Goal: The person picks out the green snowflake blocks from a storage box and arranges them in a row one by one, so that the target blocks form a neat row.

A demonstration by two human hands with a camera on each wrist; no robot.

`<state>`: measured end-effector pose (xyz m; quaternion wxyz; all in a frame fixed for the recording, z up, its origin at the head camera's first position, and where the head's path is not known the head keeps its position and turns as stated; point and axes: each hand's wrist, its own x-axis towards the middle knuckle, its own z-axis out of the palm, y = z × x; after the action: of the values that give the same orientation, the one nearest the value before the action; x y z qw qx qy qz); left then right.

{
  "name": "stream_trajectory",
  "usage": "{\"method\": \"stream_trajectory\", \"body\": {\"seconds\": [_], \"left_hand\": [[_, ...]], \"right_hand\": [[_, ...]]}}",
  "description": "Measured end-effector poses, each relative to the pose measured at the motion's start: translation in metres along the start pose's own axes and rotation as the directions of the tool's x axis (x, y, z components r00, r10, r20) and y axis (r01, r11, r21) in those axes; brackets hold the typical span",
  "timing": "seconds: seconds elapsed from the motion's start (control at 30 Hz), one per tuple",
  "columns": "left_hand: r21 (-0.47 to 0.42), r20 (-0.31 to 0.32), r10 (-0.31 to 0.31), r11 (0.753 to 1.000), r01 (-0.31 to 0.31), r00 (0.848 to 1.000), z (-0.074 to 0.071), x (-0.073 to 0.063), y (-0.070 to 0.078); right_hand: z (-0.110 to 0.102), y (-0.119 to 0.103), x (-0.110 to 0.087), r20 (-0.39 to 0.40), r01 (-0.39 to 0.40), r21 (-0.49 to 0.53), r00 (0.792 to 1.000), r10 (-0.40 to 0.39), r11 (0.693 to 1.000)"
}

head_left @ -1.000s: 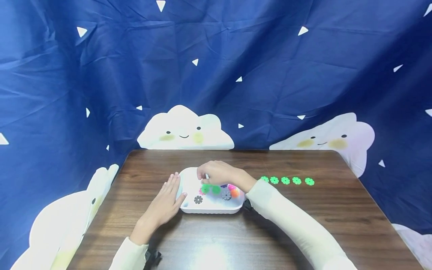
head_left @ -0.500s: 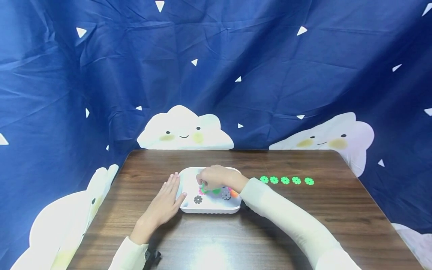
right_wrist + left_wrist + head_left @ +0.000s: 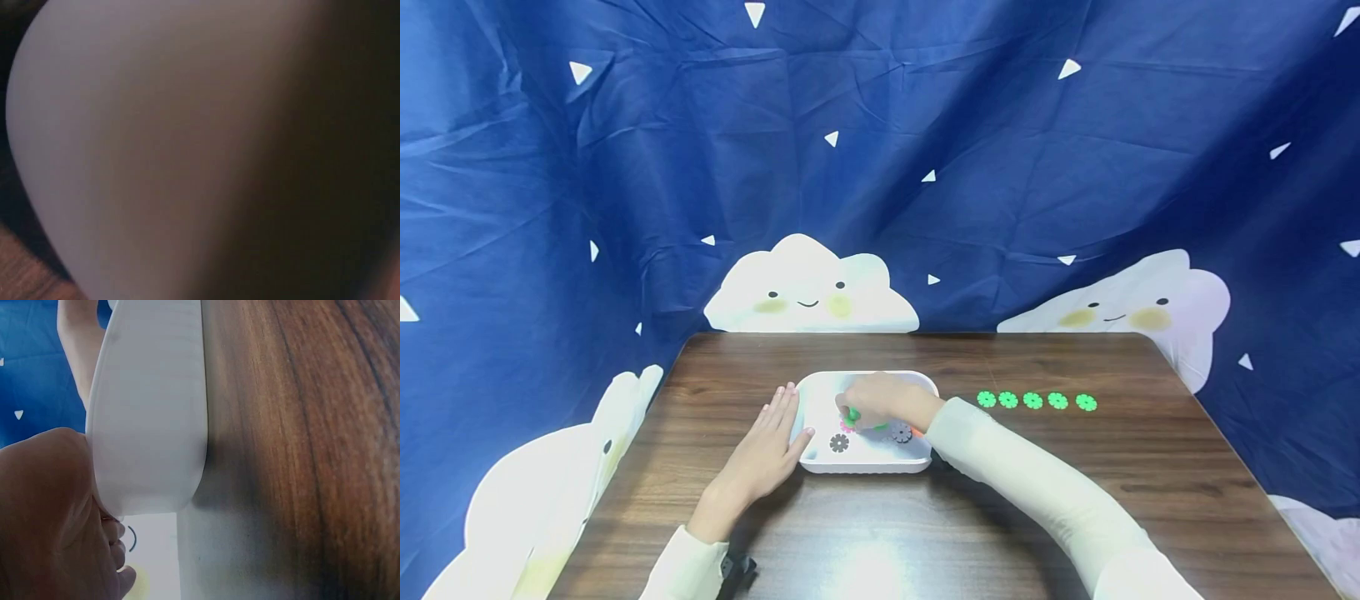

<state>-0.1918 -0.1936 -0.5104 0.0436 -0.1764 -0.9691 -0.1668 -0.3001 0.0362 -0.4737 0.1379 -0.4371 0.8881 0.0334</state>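
Note:
A white tray stands on the table. My left hand rests against its left rim with straight fingers; the left wrist view shows that hand beside the tray's outer wall. Inside the tray, my right hand pinches a green notched plastic disc with curled fingers. Around it lie a dark grey disc, a lighter grey disc and a pink disc, while the hand partly hides other pieces. A blurred pale surface fills most of the right wrist view.
Several green notched discs lie in a row on the brown wooden table, right of the tray. A blue curtain with white clouds hangs behind the table's far edge.
My right hand has come down into the tray and taken hold of a green disc. My left hand has stayed at the rim.

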Motion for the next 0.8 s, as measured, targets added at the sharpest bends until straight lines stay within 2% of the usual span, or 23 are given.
{"method": "stream_trajectory", "body": {"seconds": [0.2, 0.37, 0.8], "left_hand": [[-0.002, 0.02, -0.011, 1.0, 0.011, 1.0, 0.0001, 0.0003, -0.0006], [-0.005, 0.042, -0.023, 1.0, 0.023, 0.999, -0.0006, 0.0008, -0.001], [-0.011, 0.017, -0.015, 1.0, 0.015, 1.0, -0.0002, -0.0006, 0.0011]], "right_hand": [[0.0019, -0.0002, 0.0002, -0.028, -0.011, -0.017, 1.0, 0.01, 1.0], [0.0013, -0.0011, 0.0002, -0.016, -0.008, -0.044, 1.0, 0.007, 0.999], [-0.0037, 0.0006, -0.004, 0.002, -0.023, -0.029, 1.0, 0.023, 0.999]]}}
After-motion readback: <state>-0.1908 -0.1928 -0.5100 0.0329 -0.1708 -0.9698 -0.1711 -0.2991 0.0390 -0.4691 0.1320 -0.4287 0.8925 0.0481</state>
